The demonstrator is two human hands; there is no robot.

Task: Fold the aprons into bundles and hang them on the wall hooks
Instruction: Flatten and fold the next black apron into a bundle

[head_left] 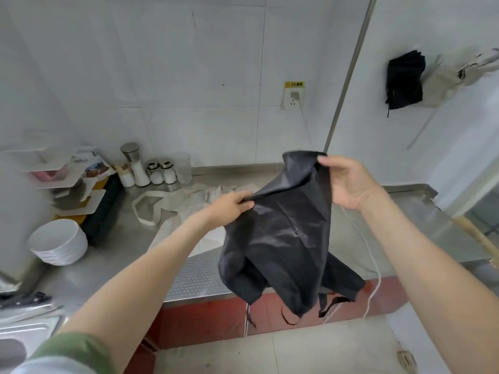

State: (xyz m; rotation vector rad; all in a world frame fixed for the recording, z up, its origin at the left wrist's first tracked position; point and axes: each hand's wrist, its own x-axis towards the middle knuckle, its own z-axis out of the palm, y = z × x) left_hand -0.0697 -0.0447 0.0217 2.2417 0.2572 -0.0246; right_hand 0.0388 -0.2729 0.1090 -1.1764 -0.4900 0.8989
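Note:
A black apron [283,238] hangs in the air above the steel counter's front edge, its straps dangling below. My left hand [229,206] pinches its left upper edge. Higher up, my right hand [348,182] grips the apron's top right edge, fingers curled over the cloth. A beige apron [183,203] lies spread on the counter behind, its loop strap to the left. On the right wall hang a black bundle [403,79] and a beige bundle [445,79] side by side; their hooks are hidden.
The steel counter [129,252] carries stacked white bowls [58,242] at the left, spice jars [154,170] against the back wall and a rack of plates [73,184]. A white cable [374,265] runs from the wall socket [293,95] down over the counter edge.

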